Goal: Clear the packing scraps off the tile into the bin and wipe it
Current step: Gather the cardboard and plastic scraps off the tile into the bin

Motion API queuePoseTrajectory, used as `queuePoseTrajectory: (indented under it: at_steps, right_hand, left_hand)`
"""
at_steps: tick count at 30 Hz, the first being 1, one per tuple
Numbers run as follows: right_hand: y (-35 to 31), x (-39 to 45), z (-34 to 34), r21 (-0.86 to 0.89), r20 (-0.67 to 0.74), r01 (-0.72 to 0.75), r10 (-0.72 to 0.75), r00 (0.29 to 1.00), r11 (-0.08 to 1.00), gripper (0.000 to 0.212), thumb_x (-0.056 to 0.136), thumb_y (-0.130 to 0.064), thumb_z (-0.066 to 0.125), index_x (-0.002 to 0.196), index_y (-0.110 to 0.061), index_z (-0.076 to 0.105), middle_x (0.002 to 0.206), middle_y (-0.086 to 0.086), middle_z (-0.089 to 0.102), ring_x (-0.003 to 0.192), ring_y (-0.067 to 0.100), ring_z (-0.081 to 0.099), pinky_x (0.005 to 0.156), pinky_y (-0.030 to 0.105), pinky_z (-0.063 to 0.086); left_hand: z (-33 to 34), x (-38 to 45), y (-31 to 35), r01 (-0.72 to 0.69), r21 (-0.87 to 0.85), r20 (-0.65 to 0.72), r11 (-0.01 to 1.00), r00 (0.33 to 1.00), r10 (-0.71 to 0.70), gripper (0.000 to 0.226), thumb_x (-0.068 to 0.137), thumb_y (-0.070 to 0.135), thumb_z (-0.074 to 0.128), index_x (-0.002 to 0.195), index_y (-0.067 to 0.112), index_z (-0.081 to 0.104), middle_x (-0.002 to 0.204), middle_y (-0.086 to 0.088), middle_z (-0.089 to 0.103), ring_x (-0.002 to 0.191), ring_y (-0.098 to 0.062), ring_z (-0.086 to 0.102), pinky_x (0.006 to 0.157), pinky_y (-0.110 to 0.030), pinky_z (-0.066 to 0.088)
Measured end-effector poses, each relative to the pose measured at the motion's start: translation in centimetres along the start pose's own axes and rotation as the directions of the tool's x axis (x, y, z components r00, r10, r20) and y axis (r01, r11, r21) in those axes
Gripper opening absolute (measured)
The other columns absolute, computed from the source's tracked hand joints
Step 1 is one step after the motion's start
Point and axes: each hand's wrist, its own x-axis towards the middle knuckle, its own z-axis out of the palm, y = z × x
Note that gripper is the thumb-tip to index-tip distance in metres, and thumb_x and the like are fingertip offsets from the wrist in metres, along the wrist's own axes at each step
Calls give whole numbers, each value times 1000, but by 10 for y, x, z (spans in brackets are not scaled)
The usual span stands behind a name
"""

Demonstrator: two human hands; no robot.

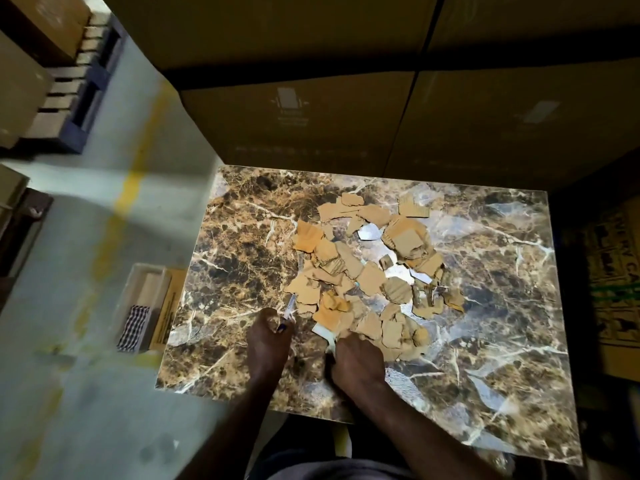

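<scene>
A large brown marble-patterned tile (242,258) lies flat in front of me. Several torn cardboard scraps (367,271) are heaped on its middle, mixed with pale tape and paper bits. My left hand (268,344) rests at the heap's near left edge, its fingers curled around a thin white strip (289,308). My right hand (356,358) sits at the heap's near edge and grips a white scrap (323,332) together with cardboard pieces. A clear bin (138,289) stands on the floor left of the tile, with a checked cloth (133,329) in it.
Big cardboard boxes (311,109) stack behind the tile's far edge. A pallet with boxes (62,81) stands far left. The grey floor (86,237) carries a yellow line. A yellow printed box (616,282) sits to the right of the tile.
</scene>
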Motion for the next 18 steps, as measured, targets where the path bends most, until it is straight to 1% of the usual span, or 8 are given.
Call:
queuePoseTrajectory:
  at_steps: [3, 5, 7, 9, 11, 15, 17, 18]
  right_hand:
    - [-1, -3, -5, 6, 13, -10, 10, 1000, 1000, 29, 97, -18, 62, 125, -12, 66, 126, 9, 66, 116, 31, 68, 90, 39, 57]
    - [-3, -7, -10, 17, -24, -44, 44, 999, 999, 28, 96, -18, 64, 123, -12, 66, 123, 8, 68, 114, 31, 69, 88, 37, 58]
    - [0, -14, -19, 69, -78, -80, 85, 993, 994, 25, 95, -21, 64, 118, -12, 67, 118, 7, 69, 112, 32, 71, 84, 36, 57]
    - [5, -23, -27, 115, -128, -99, 113, 985, 988, 22, 95, -25, 62, 112, -14, 68, 114, 6, 68, 108, 33, 72, 82, 36, 57]
    - [3, -36, -34, 160, -173, -117, 145, 974, 980, 24, 94, -32, 61, 108, -15, 72, 114, 6, 69, 107, 32, 72, 82, 36, 58]
    - [7, -59, -47, 335, -249, -168, 259, 933, 927, 33, 96, -42, 65, 122, -24, 76, 130, 1, 70, 119, 27, 68, 93, 34, 53]
    - [10, -68, -49, 420, -273, -172, 305, 912, 891, 35, 97, -43, 66, 125, -26, 76, 134, -1, 70, 122, 24, 66, 95, 33, 51]
    - [10, -73, -48, 470, -277, -175, 333, 901, 865, 35, 97, -44, 67, 125, -26, 77, 133, -2, 71, 121, 24, 67, 93, 32, 51]
  left_hand:
    - [-1, 2, -5, -79, 78, 13, 994, 997, 78, 55, 93, 30, 82, 143, 23, 61, 117, -4, 77, 66, -16, 75, 48, -34, 62]
    - [-5, 5, -3, -108, 125, 23, 986, 994, 106, 61, 95, 39, 80, 148, 22, 58, 116, -2, 78, 62, -13, 74, 45, -29, 59]
    - [-7, 9, 3, -168, 186, 55, 968, 985, 161, 64, 95, 49, 79, 148, 20, 57, 115, -5, 79, 61, -13, 73, 46, -26, 54]
    - [-8, 10, 11, -178, 224, 74, 958, 984, 165, 62, 95, 49, 78, 145, 18, 59, 115, -7, 79, 67, -12, 73, 52, -25, 51]
    - [-15, 13, 10, -177, 246, 71, 953, 984, 164, 56, 95, 49, 78, 139, 18, 63, 108, -5, 80, 70, -11, 70, 58, -25, 50]
    - [-15, 27, 9, -230, 386, 63, 893, 973, 223, 33, 96, 52, 73, 112, 22, 76, 90, 4, 79, 68, -12, 71, 63, -30, 62]
    - [-16, 33, 11, -240, 421, 78, 875, 970, 229, 26, 97, 46, 73, 106, 22, 79, 89, 5, 79, 68, -13, 71, 67, -31, 63]
    - [-18, 34, 12, -246, 427, 82, 870, 969, 233, 25, 98, 44, 72, 105, 21, 79, 90, 3, 79, 68, -13, 70, 66, -30, 60]
